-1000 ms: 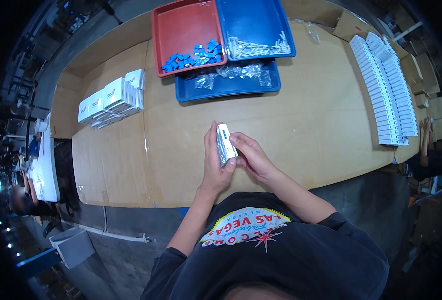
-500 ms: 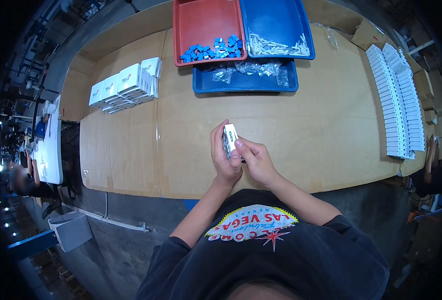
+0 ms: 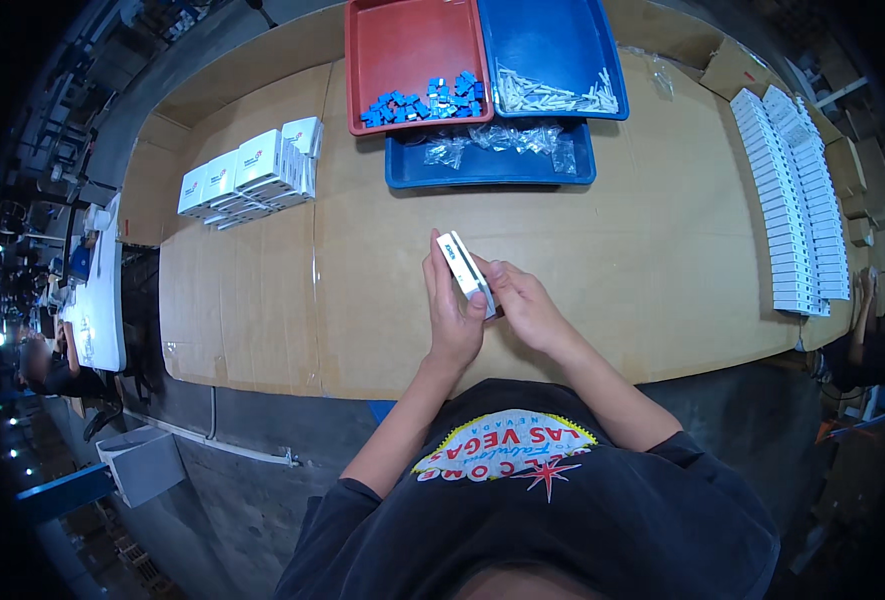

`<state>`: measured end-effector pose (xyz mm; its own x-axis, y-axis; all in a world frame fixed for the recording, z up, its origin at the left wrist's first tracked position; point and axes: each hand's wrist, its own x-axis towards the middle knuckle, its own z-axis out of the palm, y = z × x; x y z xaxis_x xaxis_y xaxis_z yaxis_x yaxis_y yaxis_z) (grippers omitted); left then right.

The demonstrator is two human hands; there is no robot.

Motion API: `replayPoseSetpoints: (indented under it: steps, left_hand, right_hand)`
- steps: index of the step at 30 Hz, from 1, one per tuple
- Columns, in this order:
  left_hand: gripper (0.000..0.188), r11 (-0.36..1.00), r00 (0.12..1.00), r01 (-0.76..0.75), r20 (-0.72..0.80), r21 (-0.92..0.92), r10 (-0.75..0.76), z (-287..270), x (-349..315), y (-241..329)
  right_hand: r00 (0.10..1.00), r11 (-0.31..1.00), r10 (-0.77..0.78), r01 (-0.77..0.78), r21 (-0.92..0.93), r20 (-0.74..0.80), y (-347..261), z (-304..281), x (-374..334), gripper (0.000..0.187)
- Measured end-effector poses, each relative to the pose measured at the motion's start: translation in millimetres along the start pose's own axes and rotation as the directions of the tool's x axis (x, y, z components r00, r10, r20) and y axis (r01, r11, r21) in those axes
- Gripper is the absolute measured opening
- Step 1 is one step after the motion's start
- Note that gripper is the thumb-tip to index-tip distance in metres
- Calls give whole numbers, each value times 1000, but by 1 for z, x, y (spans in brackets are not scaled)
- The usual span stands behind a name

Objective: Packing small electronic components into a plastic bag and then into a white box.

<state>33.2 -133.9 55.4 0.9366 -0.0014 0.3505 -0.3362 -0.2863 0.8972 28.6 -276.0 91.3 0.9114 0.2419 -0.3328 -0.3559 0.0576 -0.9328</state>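
Note:
Between my hands, above the near middle of the table, is a small white box (image 3: 461, 262) with dark print and a dark line along one side. It leans with its far end toward the left. My left hand (image 3: 453, 325) grips it from the left, the thumb across its near end. On the other side my right hand (image 3: 524, 307) closes its fingers against the box's right edge. The palms and my right fingertips are partly hidden.
Beyond my hands, a red tray (image 3: 417, 35) holds blue pieces, a blue tray (image 3: 547, 40) white sticks, and a lower blue tray (image 3: 492, 178) clear plastic bags. White boxes are stacked at left (image 3: 237, 178), more in long rows at right (image 3: 790, 215). Cardboard (image 3: 392, 350) covers the table.
The white box has turned so that its far end points more to the left and its dark-lined side shows. My right hand has shifted slightly to the right along with it.

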Motion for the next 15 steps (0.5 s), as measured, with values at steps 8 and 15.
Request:
replayPoseSetpoints:
  steps: [8,15]
  left_hand:
    - [71,446,712,694,444,-565,-545,-11,1,13]
    - [63,149,553,800,618,-581,-559,-7,-5,43]
  right_hand:
    - [800,545,-552,558,-626,233,-11,-21,-12,91]
    - [632,445,-695,752,-487,342,4,-34,-2,83]
